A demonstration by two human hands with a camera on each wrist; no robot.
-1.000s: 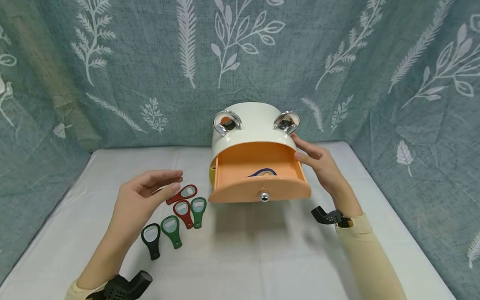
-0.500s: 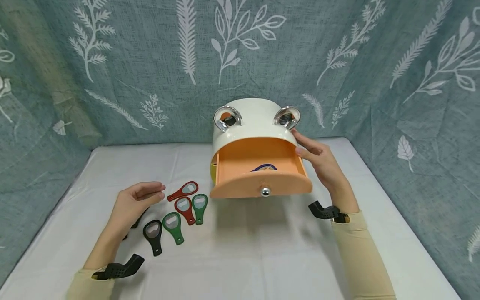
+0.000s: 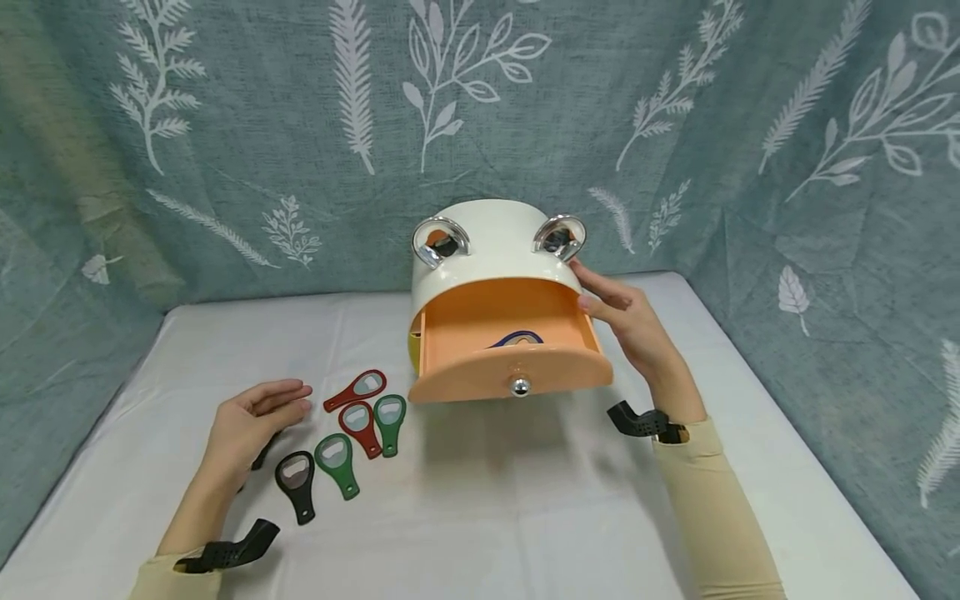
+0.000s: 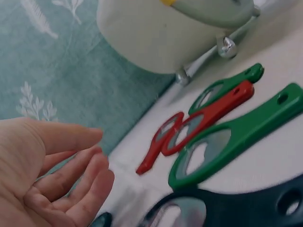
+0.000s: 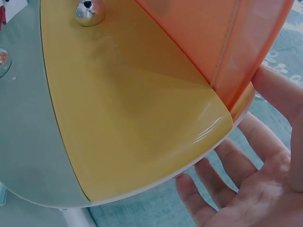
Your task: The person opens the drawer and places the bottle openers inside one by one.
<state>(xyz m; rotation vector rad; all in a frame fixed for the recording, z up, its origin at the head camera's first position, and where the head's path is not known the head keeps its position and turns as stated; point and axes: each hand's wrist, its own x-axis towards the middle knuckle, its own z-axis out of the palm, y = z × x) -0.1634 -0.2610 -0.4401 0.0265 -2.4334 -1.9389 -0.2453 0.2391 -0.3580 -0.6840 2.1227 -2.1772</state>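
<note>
My left hand (image 3: 251, 425) hovers low over the cloth at the left, fingers gently bent and holding nothing. Under it, a dark bottle opener (image 3: 262, 452) is mostly hidden. Beside it lie a black bottle opener (image 3: 296, 486), a green one (image 4: 251, 132) and, farther off, two red openers (image 3: 360, 427) and another green one (image 3: 390, 423). My right hand (image 3: 626, 321) rests against the right side of a white rounded drawer box (image 3: 491, 237), fingers spread along its edge. The box's orange drawer (image 3: 450, 379) is pulled out; a blue-rimmed item (image 3: 521, 337) lies inside, partly hidden.
Two chrome rings (image 3: 441, 240) stick out of the box's upper front. Below the orange drawer is a yellow drawer front (image 5: 137, 132) with a round chrome knob (image 5: 90, 12). A green leaf-print curtain (image 3: 300, 125) hangs behind the white-covered table (image 3: 480, 533).
My left hand has drawn back leftward from the red openers to above the dark one. The right hand stays at the box. The head view has shifted slightly.
</note>
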